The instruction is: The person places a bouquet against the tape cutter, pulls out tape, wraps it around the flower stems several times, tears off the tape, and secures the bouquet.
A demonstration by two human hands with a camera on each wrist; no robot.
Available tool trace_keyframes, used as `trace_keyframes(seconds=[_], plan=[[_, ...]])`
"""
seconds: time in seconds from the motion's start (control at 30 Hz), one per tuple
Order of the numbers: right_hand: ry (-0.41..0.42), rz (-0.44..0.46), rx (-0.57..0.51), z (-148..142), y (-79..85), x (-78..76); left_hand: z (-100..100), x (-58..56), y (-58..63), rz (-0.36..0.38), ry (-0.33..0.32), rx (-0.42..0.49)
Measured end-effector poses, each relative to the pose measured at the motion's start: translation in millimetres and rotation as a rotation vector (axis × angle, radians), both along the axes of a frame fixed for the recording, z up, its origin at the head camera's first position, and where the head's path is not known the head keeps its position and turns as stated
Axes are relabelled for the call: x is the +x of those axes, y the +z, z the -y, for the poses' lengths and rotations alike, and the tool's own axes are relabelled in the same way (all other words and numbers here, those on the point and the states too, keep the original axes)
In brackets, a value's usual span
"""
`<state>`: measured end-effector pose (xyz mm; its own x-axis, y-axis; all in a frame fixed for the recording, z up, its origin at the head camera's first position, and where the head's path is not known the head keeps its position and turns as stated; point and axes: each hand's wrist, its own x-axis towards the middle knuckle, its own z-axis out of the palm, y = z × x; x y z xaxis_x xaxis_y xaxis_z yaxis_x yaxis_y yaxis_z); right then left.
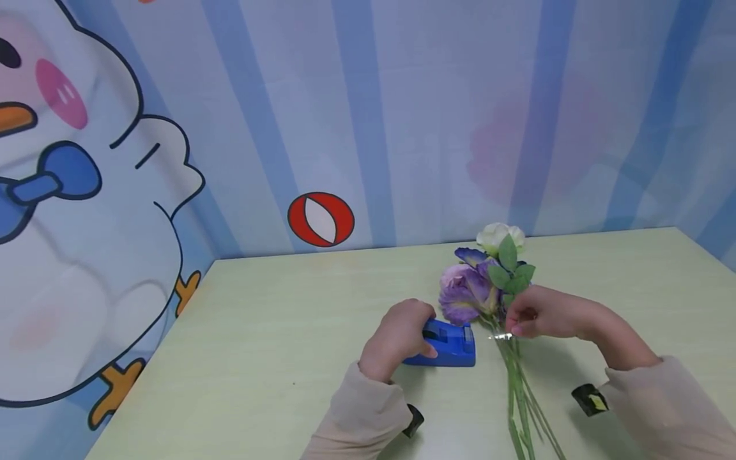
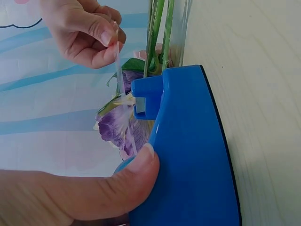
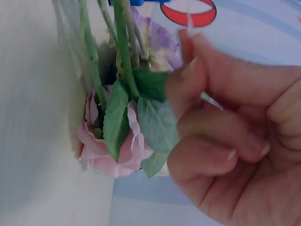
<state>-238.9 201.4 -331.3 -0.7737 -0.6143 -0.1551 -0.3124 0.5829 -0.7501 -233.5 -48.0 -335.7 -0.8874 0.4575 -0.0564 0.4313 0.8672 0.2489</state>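
My left hand [image 1: 398,335] grips a blue tape dispenser [image 1: 457,350] on the table, its thumb [image 2: 141,165] against the dispenser's side in the left wrist view. A strip of clear tape [image 2: 119,70] stretches from the dispenser to my right hand [image 1: 554,313], which pinches the strip's end between thumb and fingertips. In the head view the tape passes over the stems [image 1: 517,390] of a bunch of artificial flowers, just below the blooms. Purple flowers [image 1: 464,291], a white flower [image 1: 497,236] and green leaves [image 1: 508,255] top the bunch. A pink bloom [image 3: 113,157] shows in the right wrist view.
The bunch lies on a pale wooden table [image 1: 276,345], stems toward the near edge. Behind the table hangs a blue striped backdrop [image 1: 425,128] with a cartoon bird [image 1: 69,287] at the left and a red-and-white oval [image 1: 320,219].
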Motion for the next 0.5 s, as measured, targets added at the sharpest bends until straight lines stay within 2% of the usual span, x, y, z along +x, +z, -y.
trace_keyframes(seconds=[0.33, 0.5], plan=[[-0.02, 0.056, -0.069, -8.4, -7.0, 3.4, 0.0, 2.5, -1.3, 0.02, 0.001, 0.012], [-0.014, 0.013, -0.059, -14.0, -3.6, 1.8, 1.3, 2.6, 3.4, 0.026, 0.002, 0.024]])
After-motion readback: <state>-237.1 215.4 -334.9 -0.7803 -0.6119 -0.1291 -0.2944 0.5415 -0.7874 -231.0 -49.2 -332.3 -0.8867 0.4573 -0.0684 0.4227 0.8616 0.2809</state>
